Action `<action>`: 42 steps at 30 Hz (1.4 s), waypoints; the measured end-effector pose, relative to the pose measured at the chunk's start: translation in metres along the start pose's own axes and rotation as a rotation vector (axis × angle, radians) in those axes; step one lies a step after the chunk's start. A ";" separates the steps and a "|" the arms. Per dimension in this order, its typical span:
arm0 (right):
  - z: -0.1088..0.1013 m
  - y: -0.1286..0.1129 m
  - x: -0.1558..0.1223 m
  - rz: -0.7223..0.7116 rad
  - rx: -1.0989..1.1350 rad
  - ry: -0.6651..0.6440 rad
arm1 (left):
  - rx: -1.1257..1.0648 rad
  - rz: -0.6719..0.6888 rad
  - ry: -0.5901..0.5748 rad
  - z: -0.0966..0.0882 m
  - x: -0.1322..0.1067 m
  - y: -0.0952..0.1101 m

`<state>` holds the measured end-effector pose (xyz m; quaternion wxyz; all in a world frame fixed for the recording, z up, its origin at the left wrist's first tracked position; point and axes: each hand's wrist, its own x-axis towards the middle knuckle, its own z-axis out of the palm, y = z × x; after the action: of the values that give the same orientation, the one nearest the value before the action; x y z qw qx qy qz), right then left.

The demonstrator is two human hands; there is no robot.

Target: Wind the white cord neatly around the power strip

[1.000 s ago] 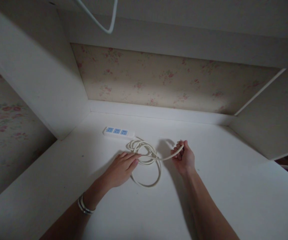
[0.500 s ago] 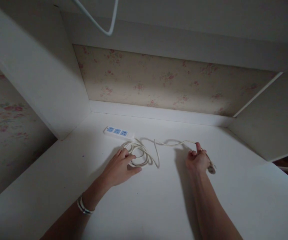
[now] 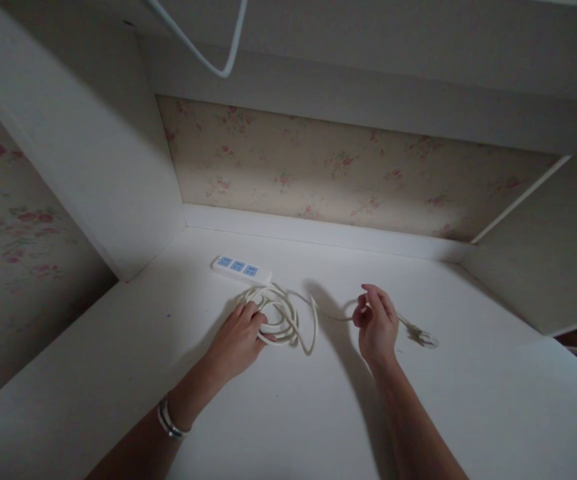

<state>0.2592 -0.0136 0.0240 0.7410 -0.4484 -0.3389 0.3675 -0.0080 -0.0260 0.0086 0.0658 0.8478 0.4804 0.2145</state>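
A white power strip (image 3: 242,268) with blue sockets lies at the back left of the white surface. Its cream power cord (image 3: 293,319) is wound into a loose coil just in front of the strip. The left edge of that coil is in my left hand (image 3: 241,337), fingers and thumb closed around it. From the coil the cord runs right to my right hand (image 3: 379,323), raised a little above the surface with curled fingers around the cord. Part of the cord is hidden behind this hand. Beyond it, the plug (image 3: 427,339) hangs or lies to the right; I cannot tell which.
Upright white panels stand at the left (image 3: 103,153) and right (image 3: 543,253). A floral-papered back wall (image 3: 338,167) rises behind a low white ledge (image 3: 318,230). Overhead, a pale cable (image 3: 225,70) dangles below an overhanging panel (image 3: 368,100).
My right hand has moved left toward the coil, and the cord between them is slacker. My left thumb has closed onto the coil. The plug has turned and shows more beside my right hand.
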 end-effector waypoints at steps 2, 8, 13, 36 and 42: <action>0.007 -0.006 -0.017 0.105 -0.128 -0.317 | 0.015 -0.001 -0.002 0.000 0.000 0.001; 0.021 -0.007 -0.045 0.174 -0.526 -0.950 | 0.070 -0.030 0.038 0.001 0.002 -0.001; 0.016 -0.004 -0.037 0.181 -0.506 -0.874 | 0.077 -0.032 0.070 0.000 0.004 -0.001; -0.008 0.044 0.002 -0.078 -0.697 -0.259 | -0.203 -0.367 0.165 0.003 0.011 -0.025; -0.003 0.041 0.000 -0.100 -0.523 -0.267 | -0.194 -0.323 0.071 0.012 0.015 -0.029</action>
<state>0.2515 -0.0014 -0.0144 0.5665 -0.5546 -0.5380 0.2865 -0.0190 0.0037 -0.0074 0.1638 0.7412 0.5895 0.2763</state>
